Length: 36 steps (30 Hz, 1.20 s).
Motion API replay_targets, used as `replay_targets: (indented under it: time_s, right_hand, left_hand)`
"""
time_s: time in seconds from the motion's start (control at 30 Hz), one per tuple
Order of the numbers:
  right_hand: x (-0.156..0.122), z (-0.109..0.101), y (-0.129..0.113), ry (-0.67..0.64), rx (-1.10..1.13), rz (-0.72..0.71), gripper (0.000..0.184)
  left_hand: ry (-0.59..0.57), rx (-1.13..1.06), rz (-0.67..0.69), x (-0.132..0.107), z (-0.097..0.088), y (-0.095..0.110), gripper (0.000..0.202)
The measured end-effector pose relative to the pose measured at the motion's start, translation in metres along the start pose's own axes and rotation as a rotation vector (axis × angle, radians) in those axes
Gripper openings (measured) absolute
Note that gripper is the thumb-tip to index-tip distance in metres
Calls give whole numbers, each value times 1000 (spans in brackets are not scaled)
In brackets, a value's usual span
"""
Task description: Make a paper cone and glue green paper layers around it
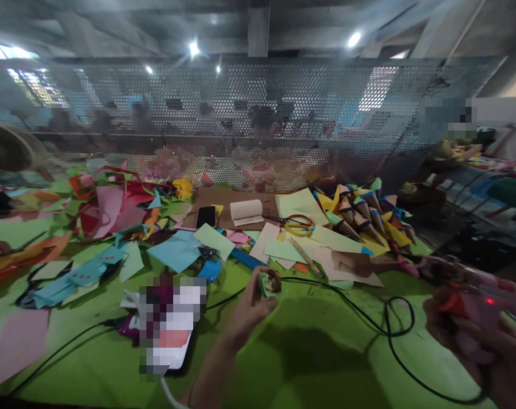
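Head view: left hand (pixel 246 313) fingers pinch a green paper roll (pixel 267 283); right hand (pixel 486 346) fingers grip a glue gun (pixel 479 286).

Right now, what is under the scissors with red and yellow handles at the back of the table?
The scissors rest their handles on a pale yellow paper sheet and their blades on a brown cardboard sheet. The green tabletop below them is covered there.

One glue gun (pixel 475 284), one phone (pixel 206 216), one scissors (pixel 298 223), one paper roll (pixel 246 211)
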State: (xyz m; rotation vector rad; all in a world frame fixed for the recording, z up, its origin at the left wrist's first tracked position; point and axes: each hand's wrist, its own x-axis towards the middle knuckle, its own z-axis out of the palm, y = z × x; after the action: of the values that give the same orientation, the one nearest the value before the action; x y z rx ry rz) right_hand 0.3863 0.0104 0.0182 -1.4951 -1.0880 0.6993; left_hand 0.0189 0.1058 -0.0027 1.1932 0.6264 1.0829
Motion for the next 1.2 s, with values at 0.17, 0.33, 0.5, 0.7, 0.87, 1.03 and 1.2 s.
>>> replay_targets:
  time_s: [0.17,0.33,0.5,0.7,0.87,1.03,1.2]
  right_hand:
    - [-9,66,-46,-162,181,182,30]
    - [-21,108,-60,-223,152,103,45]
    - [-23,123,-57,-305,17,-8,40]
    - [-22,133,-58,-438,10,-54,31]
    - [-20,137,-62,-496,-16,-55,33]
    - [-19,139,-65,-549,-5,-58,36]
    - [-19,140,-67,-620,-10,-53,39]
  left_hand:
    - [-6,76,6,-1,0,2,44]
    - [-29,103,-16,0,-1,3,46]
    - [-20,6,-68,-2,-6,-6,48]
    - [-35,-53,-108,-5,-12,-16,50]
    - [-7,-128,-170,-4,-10,-16,67]
    - [-43,-101,-150,-3,-10,-15,60]
    - [-25,-106,-172,-4,-10,-15,59]
